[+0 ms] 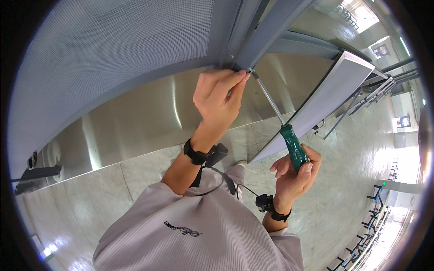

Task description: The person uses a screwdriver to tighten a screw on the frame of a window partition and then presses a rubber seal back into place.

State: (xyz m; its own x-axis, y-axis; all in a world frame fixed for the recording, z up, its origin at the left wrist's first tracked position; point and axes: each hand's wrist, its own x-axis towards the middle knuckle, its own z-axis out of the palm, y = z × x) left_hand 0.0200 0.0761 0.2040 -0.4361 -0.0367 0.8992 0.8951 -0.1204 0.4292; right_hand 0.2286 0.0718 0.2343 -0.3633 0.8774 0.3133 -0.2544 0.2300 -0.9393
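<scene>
My right hand is closed around the green handle of a screwdriver. Its long metal shaft slants up and left to the lower end of a grey metal frame post. At the shaft's tip, the thumb and fingers of my left hand are pinched together against the frame's bottom corner. Whatever lies between those fingertips is too small to make out. A small screw head shows on the frame just above my left fingers.
A grey mesh panel fills the upper left. Below it runs a shiny metal counter. On the right, a long white panel leans outward beside metal frames. Tiled floor lies beneath, with stacked furniture at far right.
</scene>
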